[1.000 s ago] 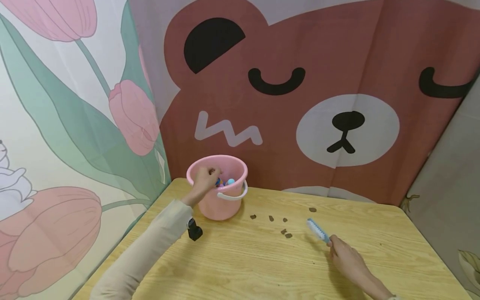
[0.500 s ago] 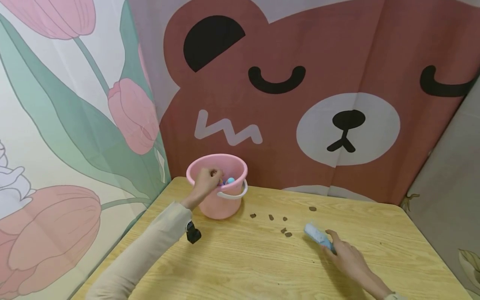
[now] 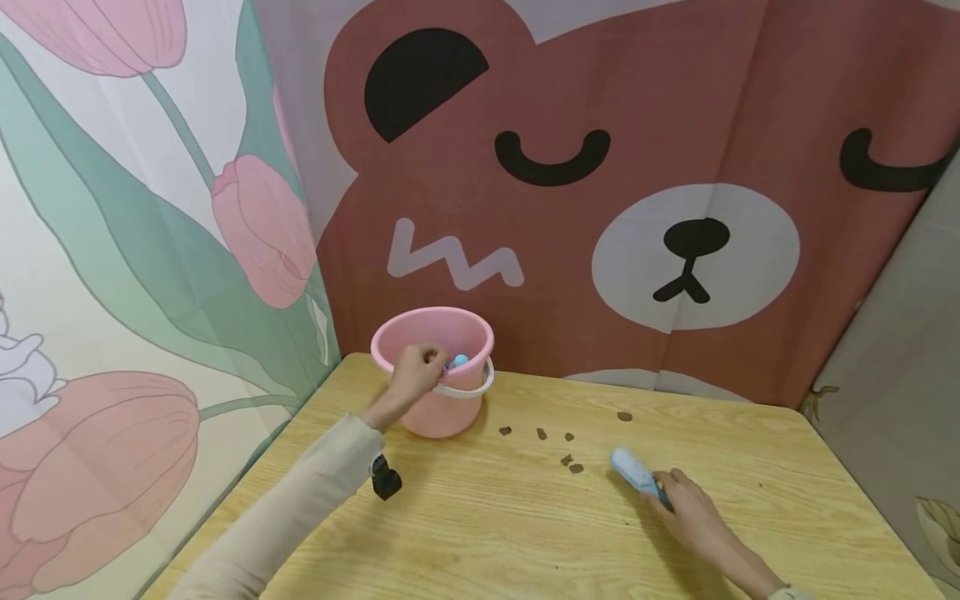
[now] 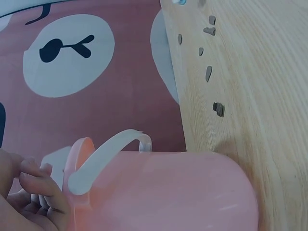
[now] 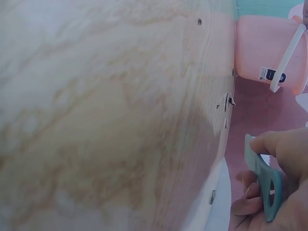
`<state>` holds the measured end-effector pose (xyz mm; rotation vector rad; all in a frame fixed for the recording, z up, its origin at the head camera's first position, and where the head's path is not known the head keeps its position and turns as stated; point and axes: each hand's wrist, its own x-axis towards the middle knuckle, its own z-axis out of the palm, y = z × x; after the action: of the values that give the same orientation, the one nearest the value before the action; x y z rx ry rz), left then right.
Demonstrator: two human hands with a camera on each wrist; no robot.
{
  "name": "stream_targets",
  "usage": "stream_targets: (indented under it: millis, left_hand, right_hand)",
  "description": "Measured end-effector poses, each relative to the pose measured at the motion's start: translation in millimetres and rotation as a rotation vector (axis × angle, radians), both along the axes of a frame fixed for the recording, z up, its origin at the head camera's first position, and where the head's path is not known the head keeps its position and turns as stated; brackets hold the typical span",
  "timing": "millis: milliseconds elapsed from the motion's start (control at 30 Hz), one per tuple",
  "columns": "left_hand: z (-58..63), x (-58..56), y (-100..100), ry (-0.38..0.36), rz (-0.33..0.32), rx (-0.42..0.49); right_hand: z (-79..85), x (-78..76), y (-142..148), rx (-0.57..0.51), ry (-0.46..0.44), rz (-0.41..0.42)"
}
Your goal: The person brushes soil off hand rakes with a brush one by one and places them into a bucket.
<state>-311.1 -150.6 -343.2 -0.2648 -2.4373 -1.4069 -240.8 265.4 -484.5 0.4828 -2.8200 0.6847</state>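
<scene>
A pink bucket (image 3: 442, 417) with a white handle (image 3: 468, 392) stands at the back left of the table. My left hand (image 3: 412, 379) is at its near rim with the fingers curled; I cannot tell whether they pinch anything. Inside the bucket, a light blue ball (image 3: 461, 361) shows beside the fingers, with other contents mostly hidden. My right hand (image 3: 693, 517) grips a light blue brush (image 3: 632, 468) by its handle, above the right part of the table. The brush's pale bristle side faces up. In the right wrist view, a hole shows in the brush handle (image 5: 273, 197).
Several small dark brown pieces (image 3: 542, 434) lie scattered on the wooden table (image 3: 480, 533) between the bucket and the brush. A bear-printed curtain (image 3: 555, 233) hangs behind the table, and a tulip-printed one (image 3: 262, 242) along the left side.
My left hand has shifted slightly right and toward me along the bucket rim. My right hand has turned the brush so its bristle side now faces up. The brown pieces have not moved.
</scene>
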Motion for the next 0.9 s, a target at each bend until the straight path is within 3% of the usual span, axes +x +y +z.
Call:
stream_targets:
  millis: [300, 633, 900]
  left_hand:
    - [-1.0, 3.6, 3.4, -0.036, 0.007, 0.02]
    - [-1.2, 10.5, 9.3, -0.039, -0.032, 0.043]
    - [-4.7, 19.2, 15.7, -0.013, -0.079, 0.035]
  right_hand:
    - [0.5, 1.2, 1.5, 0.05, 0.041, -0.016]
    - [3.9, 4.4, 4.0, 0.059, -0.01, -0.03]
    - [3.5, 8.3, 9.0, 0.008, -0.058, -0.037]
